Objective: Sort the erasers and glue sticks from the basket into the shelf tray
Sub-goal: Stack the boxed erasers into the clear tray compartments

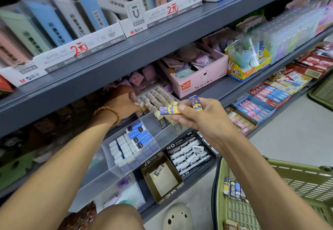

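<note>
Both hands at the clear shelf tray point(153, 139), two erasers held above it.

The right hand point(200, 116) pinches two purple-and-yellow erasers: one eraser point(170, 110) lies level between thumb and fingers point(182, 107), the other point(195, 102) stands up behind them, its lower end hidden in the grip. The left hand point(124, 101) reaches into the tray's back compartment among upright erasers point(155, 98); its fingertips are buried there, so I cannot tell whether they are apart or clamped on anything. Blue-sleeved erasers point(137, 136) fill a nearer compartment. The green basket point(297, 181), cut off at the frame's edge, holds a few more erasers point(234, 188). Print on the wrappers is too blurred to read.
</note>
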{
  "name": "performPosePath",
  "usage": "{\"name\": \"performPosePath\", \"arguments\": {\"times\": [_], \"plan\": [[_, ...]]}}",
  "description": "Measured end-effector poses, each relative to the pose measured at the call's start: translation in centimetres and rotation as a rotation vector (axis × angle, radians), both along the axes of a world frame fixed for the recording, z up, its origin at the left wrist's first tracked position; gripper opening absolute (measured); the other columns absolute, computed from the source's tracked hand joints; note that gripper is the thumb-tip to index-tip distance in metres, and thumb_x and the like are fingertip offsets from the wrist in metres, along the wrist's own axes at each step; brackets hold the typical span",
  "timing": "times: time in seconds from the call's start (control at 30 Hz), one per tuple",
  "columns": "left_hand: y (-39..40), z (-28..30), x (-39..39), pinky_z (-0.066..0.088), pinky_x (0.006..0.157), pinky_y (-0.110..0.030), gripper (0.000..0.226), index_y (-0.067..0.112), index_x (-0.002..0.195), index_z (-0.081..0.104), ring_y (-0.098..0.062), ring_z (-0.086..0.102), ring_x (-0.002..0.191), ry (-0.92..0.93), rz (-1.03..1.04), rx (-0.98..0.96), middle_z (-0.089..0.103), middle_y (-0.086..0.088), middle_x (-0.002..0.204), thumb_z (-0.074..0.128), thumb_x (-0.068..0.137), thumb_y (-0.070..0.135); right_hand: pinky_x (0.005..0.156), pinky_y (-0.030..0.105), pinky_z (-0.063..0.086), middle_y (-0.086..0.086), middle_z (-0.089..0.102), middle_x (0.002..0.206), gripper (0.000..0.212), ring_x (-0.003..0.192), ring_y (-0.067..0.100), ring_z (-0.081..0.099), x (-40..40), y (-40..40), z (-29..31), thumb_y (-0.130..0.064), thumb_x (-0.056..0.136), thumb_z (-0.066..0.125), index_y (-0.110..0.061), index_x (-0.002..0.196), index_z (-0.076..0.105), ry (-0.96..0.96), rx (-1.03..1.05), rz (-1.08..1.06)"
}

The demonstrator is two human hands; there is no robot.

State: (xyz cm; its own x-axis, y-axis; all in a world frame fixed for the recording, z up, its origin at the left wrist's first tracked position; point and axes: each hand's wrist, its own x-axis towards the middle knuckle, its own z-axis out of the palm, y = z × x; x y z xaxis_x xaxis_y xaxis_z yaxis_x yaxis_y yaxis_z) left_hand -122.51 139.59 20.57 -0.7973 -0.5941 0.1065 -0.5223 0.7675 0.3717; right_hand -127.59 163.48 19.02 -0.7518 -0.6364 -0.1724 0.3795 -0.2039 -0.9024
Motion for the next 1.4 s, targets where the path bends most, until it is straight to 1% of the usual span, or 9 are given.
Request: {"name": "performPosePath", "arguments": {"times": [0.2, 0.33, 0.43, 0.57, 0.77, 0.93, 1.03, 1.2, 1.4], "plan": [[-0.5, -0.5, 0.5, 0.054, 0.061, -0.035, 0.022, 0.013, 0.065, 0.061, -0.021, 0.056, 0.054, 0.086, 0.016, 0.162, 0.061, -0.01, 0.058, 0.081, 0.064, 0.005, 0.062, 0.015, 0.056, 0.025, 0.072, 0.105, 0.018, 0.076, 0.02, 0.076, 0.1, -0.3, -0.4, 0.008, 0.093, 0.059, 0.01, 0.11, 0.061, -0.027, 0.003, 0.036], [-0.4, -0.4, 0.7, 0.048, 0.066, -0.029, 0.017, 0.015, 0.066, 0.062, -0.016, 0.053, 0.058, 0.167, 0.018, 0.173, 0.057, -0.001, 0.058, 0.079, 0.068, 0.01, 0.058, 0.015, 0.054, 0.019, 0.073, 0.091, 0.011, 0.068, 0.015, 0.074, 0.5, -0.9, -0.2, 0.004, 0.093, 0.061, 0.002, 0.103, 0.064, 0.031, 0.038, 0.042], [1.7, 1.0, 1.7, 0.046, 0.064, -0.027, 0.019, 0.019, 0.07, 0.061, -0.012, 0.057, 0.061, 0.376, -0.102, 0.498, 0.061, 0.0, 0.065, 0.077, 0.079, 0.016, 0.046, 0.017, 0.046, 0.016, 0.066, 0.075, 0.01, 0.049, 0.01, 0.06, 0.7, -1.3, 0.2, -0.001, 0.093, 0.064, -0.001, 0.103, 0.067, 0.161, 0.123, 0.044], [5.0, 2.7, 3.5, 0.048, 0.055, -0.019, 0.02, 0.019, 0.082, 0.068, -0.006, 0.062, 0.064, 0.281, -0.392, 0.816, 0.071, -0.003, 0.078, 0.083, 0.069, 0.018, 0.036, 0.017, 0.031, 0.012, 0.054, 0.062, 0.012, 0.036, 0.007, 0.04, 0.9, -2.0, 0.8, -0.006, 0.09, 0.069, -0.002, 0.102, 0.069, 0.299, 0.203, 0.029], [5.3, 3.5, 4.6, 0.05, 0.061, -0.02, 0.032, 0.018, 0.1, 0.067, -0.009, 0.054, 0.059, 0.153, -0.488, 0.758, 0.06, 0.004, 0.07, 0.072, 0.078, -0.006, 0.036, 0.018, 0.029, -0.007, 0.054, 0.048, 0.017, 0.034, 0.007, 0.036, 1.2, -2.9, 1.2, -0.008, 0.087, 0.074, 0.0, 0.1, 0.067, 0.291, 0.177, 0.032], [4.0, 3.8, 4.8, 0.044, 0.072, -0.013, 0.03, 0.025, 0.111, 0.063, -0.008, 0.056, 0.081, 0.115, -0.462, 0.552, 0.063, 0.0, 0.091, 0.063, 0.09, 0.003, 0.054, 0.023, 0.05, 0.005, 0.067, 0.06, 0.025, 0.052, 0.005, 0.055, 1.1, -3.0, 1.4, -0.027, 0.096, 0.065, -0.003, 0.1, 0.069, 0.289, 0.214, 0.024], [2.2, 3.4, 4.3, 0.041, 0.063, -0.013, 0.026, 0.02, 0.095, 0.06, -0.005, 0.052, 0.066, 0.242, -0.321, 0.56, 0.055, -0.005, 0.078, 0.064, 0.087, -0.004, 0.037, 0.015, 0.024, 0.008, 0.038, 0.066, 0.021, 0.039, 0.006, 0.028, 0.9, -2.3, 1.9, -0.025, 0.097, 0.056, -0.006, 0.095, 0.063, 0.245, 0.337, 0.028], [0.3, 2.6, 2.7, 0.038, 0.059, -0.005, 0.032, 0.023, 0.08, 0.053, 0.011, 0.051, 0.052, 0.231, -0.212, 0.414, 0.057, 0.006, 0.071, 0.073, 0.08, -0.002, 0.045, 0.023, 0.014, 0.008, 0.031, 0.066, 0.016, 0.046, 0.012, 0.022, 0.7, -1.0, 2.2, -0.007, 0.094, 0.041, -0.009, 0.081, 0.05, 0.248, 0.347, 0.101], [0.4, 2.8, 1.0, 0.04, 0.059, -0.018, 0.032, 0.022, 0.075, 0.053, -0.008, 0.049, 0.059, 0.094, -0.276, 0.277, 0.055, 0.002, 0.068, 0.077, 0.075, 0.001, 0.038, 0.013, 0.031, 0.013, 0.068, 0.081, 0.012, 0.04, 0.007, 0.042, 0.4, -0.7, 1.5, 0.001, 0.096, 0.057, -0.005, 0.104, 0.062, 0.246, 0.231, 0.006]]}}
